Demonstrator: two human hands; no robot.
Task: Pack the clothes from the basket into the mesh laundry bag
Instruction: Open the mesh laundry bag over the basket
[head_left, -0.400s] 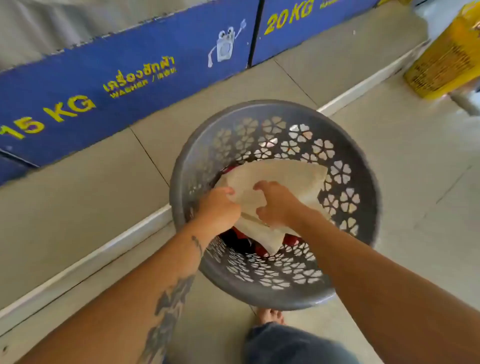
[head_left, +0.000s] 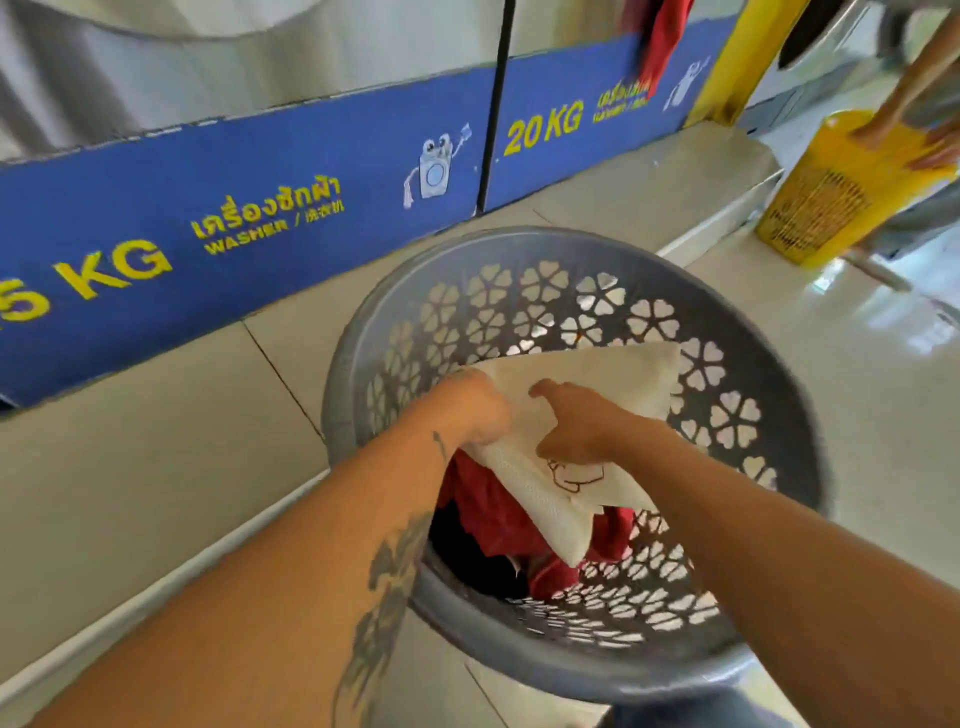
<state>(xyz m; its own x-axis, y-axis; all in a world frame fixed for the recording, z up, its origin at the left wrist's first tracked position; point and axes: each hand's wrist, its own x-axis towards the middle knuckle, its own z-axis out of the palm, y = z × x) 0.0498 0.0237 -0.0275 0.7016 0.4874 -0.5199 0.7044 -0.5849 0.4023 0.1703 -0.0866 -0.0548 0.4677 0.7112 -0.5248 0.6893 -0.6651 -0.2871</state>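
Head view: both hands' fingers grasp the mesh bag (head_left: 613, 384) above the grey basket (head_left: 769, 364) on tiled floor (head_left: 156, 441).

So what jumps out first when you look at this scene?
A grey basket with flower-shaped holes fills the middle. Both hands, left and right, grip a cream mesh bag above red clothes inside it. Behind runs a blue washer sign with yellow lettering.
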